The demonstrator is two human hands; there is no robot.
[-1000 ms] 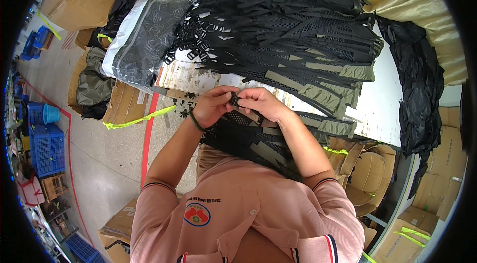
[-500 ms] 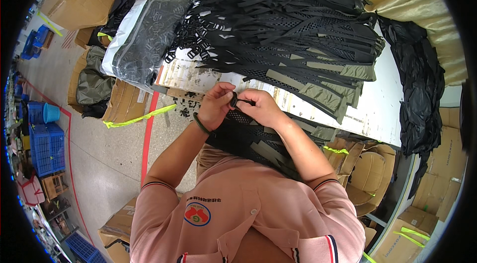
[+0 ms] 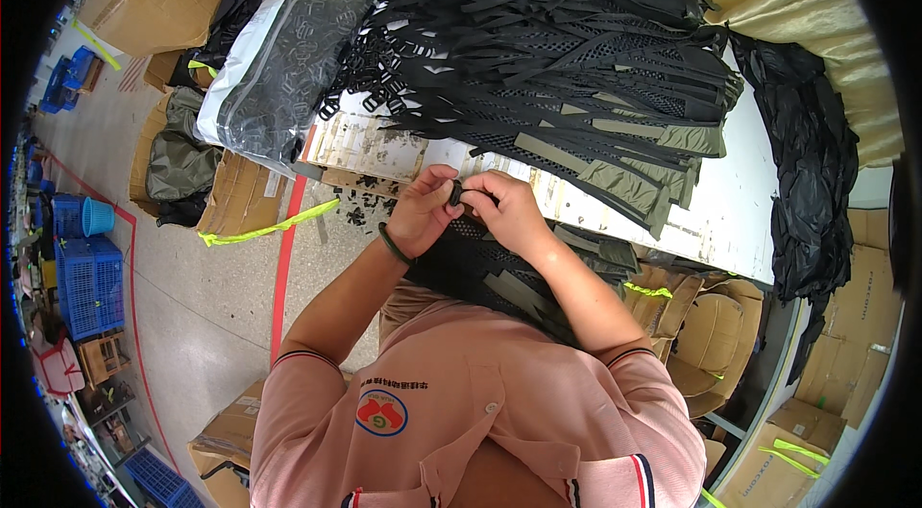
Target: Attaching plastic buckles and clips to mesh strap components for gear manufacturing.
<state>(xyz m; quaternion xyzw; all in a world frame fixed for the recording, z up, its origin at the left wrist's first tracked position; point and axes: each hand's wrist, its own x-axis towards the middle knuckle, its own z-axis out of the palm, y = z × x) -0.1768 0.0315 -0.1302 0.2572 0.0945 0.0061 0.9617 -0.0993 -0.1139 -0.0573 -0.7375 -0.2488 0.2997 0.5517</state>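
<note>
Just in front of the table edge, my left hand (image 3: 423, 210) pinches a small black buckle (image 3: 455, 191) between thumb and fingers. My right hand (image 3: 507, 212) meets it from the right, its thumb and forefinger closed by the buckle. They seem to grip a thin black strap, mostly hidden by the fingers. Below both hands a black mesh piece with grey-green panels (image 3: 509, 282) lies across my lap. Many similar black mesh and strap pieces (image 3: 567, 57) are heaped on the table beyond. Loose black buckles (image 3: 384, 85) lie at that heap's left side.
A clear plastic bag of black buckles (image 3: 288, 66) rests on the table's left end. Cardboard boxes (image 3: 245, 196) stand left of it, others (image 3: 715, 335) at the right. Black fabric (image 3: 802, 162) hangs along the right side. Small black bits (image 3: 363, 205) lie below the table edge.
My right fingers have shifted slightly and curled closer around the buckle. The strap that showed between my hands is now mostly covered. My left hand has lowered a little.
</note>
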